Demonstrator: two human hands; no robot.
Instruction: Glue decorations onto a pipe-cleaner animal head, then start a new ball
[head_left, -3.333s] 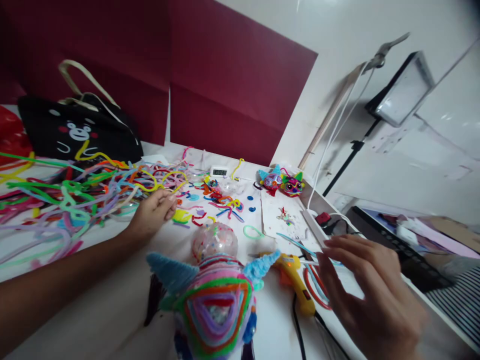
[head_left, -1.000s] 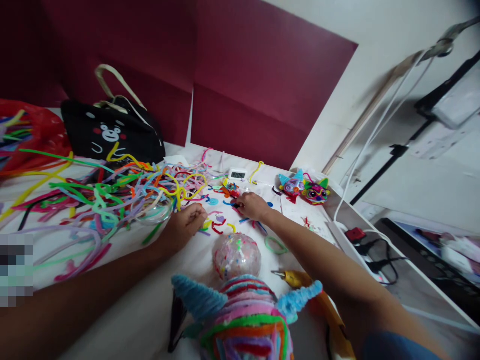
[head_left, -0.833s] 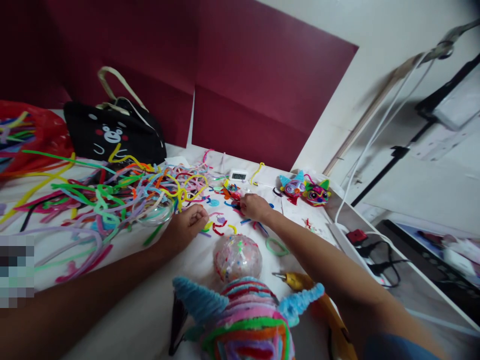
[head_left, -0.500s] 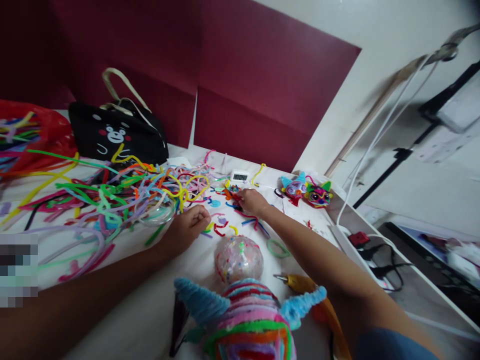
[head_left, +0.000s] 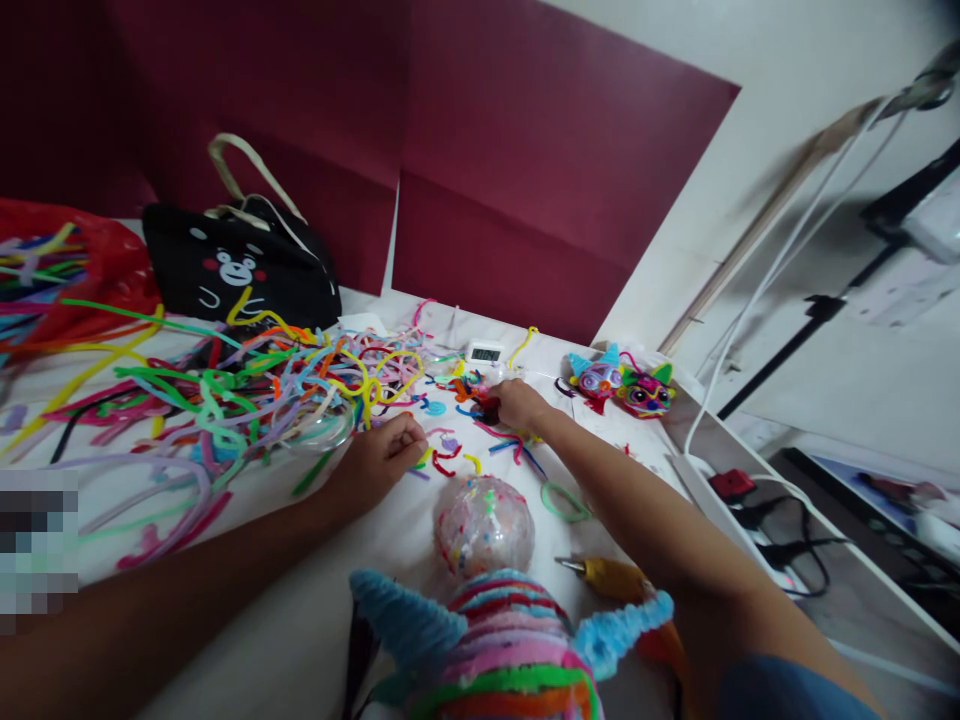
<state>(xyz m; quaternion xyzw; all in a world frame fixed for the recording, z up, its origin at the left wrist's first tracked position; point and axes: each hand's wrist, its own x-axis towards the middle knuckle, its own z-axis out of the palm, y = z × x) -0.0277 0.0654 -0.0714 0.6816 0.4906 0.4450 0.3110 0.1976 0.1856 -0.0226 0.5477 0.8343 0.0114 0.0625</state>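
Note:
My left hand (head_left: 381, 458) rests on the white table (head_left: 300, 590) with its fingers curled under, next to short cut pipe-cleaner pieces (head_left: 450, 455). My right hand (head_left: 517, 402) reaches further back, fingers closed in a pinch among small coloured pieces beside a dark red one (head_left: 489, 407); what it holds is hidden. A clear ball with confetti inside (head_left: 484, 524) sits between my forearms. A pipe-cleaner animal head (head_left: 495, 650) with blue ears lies nearest me.
A big tangle of long pipe cleaners (head_left: 195, 400) covers the left. A black bear bag (head_left: 240, 265) and a red bag (head_left: 52, 270) stand behind it. A small timer (head_left: 484, 352), two finished heads (head_left: 622, 382), a glue gun (head_left: 615, 578) and a power strip (head_left: 720, 500) lie right.
My right hand came from near the table's right edge to the small pieces at the back, and has crept slightly right. My left hand has stayed put, curled.

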